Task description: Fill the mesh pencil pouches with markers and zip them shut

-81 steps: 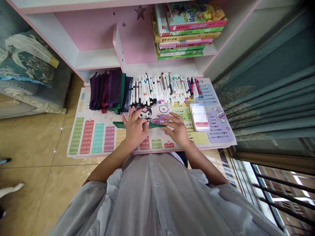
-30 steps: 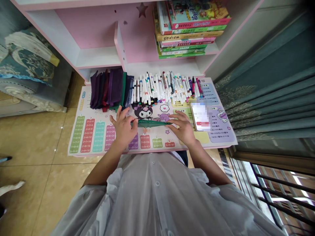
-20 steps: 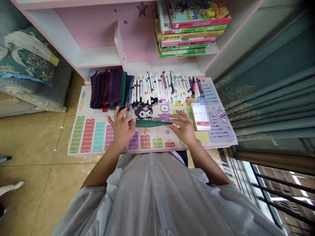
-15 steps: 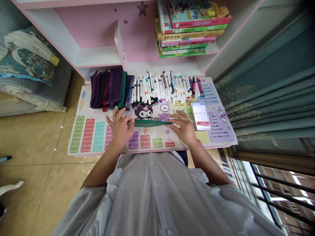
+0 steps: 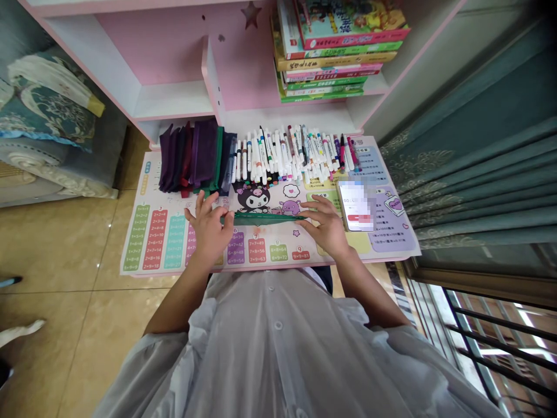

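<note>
Leftward slide of left hand (image 5: 209,232) along green pouch (image 5: 265,219), thumb and fingers pinching its end; right hand (image 5: 326,226) clamped on the other end, printed mat (image 5: 139,244) beneath, phone (image 5: 354,206) at 2 o'clock.

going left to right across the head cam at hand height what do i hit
tiled floor → times-table mat → left hand → green pouch → right hand → phone → teal curtain
</note>
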`<action>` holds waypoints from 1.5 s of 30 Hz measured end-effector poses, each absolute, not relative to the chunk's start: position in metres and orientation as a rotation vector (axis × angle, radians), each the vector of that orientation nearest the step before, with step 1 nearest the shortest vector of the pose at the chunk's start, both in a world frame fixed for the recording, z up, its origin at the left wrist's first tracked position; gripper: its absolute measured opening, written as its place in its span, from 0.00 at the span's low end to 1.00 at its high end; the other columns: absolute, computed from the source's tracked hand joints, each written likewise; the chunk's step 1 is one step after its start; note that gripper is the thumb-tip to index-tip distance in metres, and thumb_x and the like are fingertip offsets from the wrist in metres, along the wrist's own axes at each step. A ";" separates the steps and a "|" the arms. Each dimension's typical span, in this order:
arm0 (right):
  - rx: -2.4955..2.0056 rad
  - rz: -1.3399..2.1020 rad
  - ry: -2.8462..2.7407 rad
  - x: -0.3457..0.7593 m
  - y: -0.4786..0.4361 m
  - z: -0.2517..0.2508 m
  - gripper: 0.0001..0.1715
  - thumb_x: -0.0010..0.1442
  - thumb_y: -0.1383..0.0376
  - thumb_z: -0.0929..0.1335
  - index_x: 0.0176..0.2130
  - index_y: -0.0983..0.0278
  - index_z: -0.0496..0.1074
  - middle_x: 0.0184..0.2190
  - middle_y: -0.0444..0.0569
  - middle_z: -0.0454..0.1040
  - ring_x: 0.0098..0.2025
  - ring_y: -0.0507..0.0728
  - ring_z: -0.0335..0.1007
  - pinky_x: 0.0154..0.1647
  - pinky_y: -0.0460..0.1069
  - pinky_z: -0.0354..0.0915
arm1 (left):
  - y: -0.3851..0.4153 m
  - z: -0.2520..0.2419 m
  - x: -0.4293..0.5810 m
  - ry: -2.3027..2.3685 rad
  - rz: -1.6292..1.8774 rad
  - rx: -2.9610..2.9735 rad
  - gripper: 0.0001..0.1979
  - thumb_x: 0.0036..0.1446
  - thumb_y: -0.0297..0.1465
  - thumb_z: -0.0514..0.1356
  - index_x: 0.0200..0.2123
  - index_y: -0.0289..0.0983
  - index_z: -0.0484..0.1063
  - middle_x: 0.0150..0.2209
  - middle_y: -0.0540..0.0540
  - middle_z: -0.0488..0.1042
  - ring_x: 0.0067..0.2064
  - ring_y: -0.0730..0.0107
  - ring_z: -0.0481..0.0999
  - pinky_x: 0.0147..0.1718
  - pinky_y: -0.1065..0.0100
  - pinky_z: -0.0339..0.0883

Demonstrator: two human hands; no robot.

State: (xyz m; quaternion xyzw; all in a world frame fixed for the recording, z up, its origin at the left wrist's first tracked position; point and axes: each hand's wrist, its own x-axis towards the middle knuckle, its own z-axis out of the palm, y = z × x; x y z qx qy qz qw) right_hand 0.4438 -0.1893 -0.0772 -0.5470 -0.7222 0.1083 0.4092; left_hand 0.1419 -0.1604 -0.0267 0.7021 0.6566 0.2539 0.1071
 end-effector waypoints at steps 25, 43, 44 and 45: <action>-1.389 0.235 -1.831 0.450 -0.189 -0.075 0.07 0.61 0.56 0.73 0.36 0.55 0.82 0.45 0.49 0.83 0.60 0.70 0.71 0.59 0.70 0.70 | -0.163 -0.021 0.126 2.031 0.725 1.953 0.10 0.59 0.34 0.61 0.26 0.39 0.70 0.64 0.42 0.70 0.73 0.43 0.53 0.66 0.25 0.35; -1.424 0.253 -1.834 0.453 -0.188 -0.075 0.07 0.61 0.56 0.74 0.36 0.54 0.82 0.45 0.48 0.83 0.61 0.69 0.70 0.60 0.70 0.69 | -0.163 -0.025 0.113 2.077 0.792 1.893 0.09 0.57 0.34 0.61 0.25 0.39 0.70 0.63 0.44 0.71 0.73 0.43 0.53 0.67 0.28 0.36; -1.428 0.257 -1.837 0.453 -0.187 -0.075 0.07 0.61 0.56 0.74 0.36 0.54 0.82 0.45 0.48 0.82 0.61 0.69 0.70 0.60 0.70 0.69 | -0.163 -0.025 0.113 2.081 0.786 1.888 0.09 0.58 0.34 0.61 0.26 0.39 0.70 0.63 0.45 0.71 0.73 0.43 0.53 0.67 0.28 0.36; -1.429 0.259 -1.840 0.453 -0.187 -0.074 0.06 0.61 0.56 0.73 0.36 0.54 0.82 0.45 0.48 0.82 0.61 0.69 0.69 0.60 0.70 0.69 | -0.163 -0.024 0.112 2.084 0.779 1.886 0.09 0.58 0.34 0.61 0.26 0.39 0.70 0.63 0.45 0.71 0.73 0.43 0.53 0.67 0.28 0.36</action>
